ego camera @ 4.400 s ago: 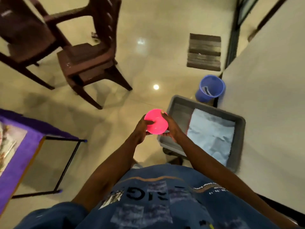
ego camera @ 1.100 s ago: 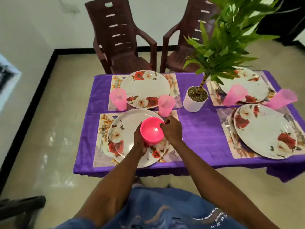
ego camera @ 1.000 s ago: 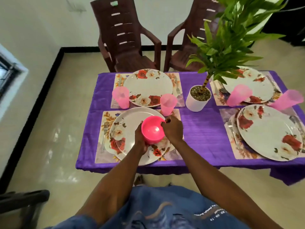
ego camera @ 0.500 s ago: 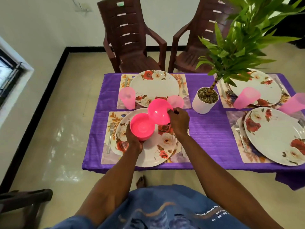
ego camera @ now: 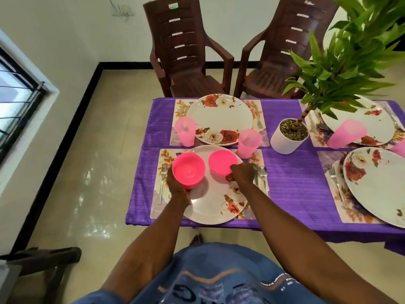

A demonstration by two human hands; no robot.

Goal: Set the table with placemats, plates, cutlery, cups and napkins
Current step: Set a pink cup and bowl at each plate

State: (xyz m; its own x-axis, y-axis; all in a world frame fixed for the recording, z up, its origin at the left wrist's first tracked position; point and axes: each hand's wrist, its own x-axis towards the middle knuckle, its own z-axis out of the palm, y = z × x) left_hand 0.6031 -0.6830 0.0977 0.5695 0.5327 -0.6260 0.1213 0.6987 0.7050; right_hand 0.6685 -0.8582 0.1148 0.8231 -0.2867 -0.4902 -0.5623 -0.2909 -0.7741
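Observation:
Two bright pink bowls are over the near left floral plate [ego camera: 210,205], which lies on a placemat [ego camera: 157,207]. My left hand [ego camera: 177,185] grips the left bowl [ego camera: 188,168] from below. My right hand [ego camera: 242,173] holds the right bowl [ego camera: 221,161] by its near rim, low over the plate's far part. A fork [ego camera: 162,178] lies left of the plate, and a spoon [ego camera: 263,174] lies right of it. A pale pink cup [ego camera: 248,142] stands just beyond.
The purple table [ego camera: 291,183] carries three more floral plates [ego camera: 219,118] on placemats, with pink cups [ego camera: 185,131] beside them. A white potted plant [ego camera: 289,137] stands mid-table. Two brown chairs [ego camera: 186,51] stand behind. A window is on the left.
I turned from the grey tub on the floor to the table. The stacked pink bowls have been separated, one in each hand, and the right one has come down toward the plate.

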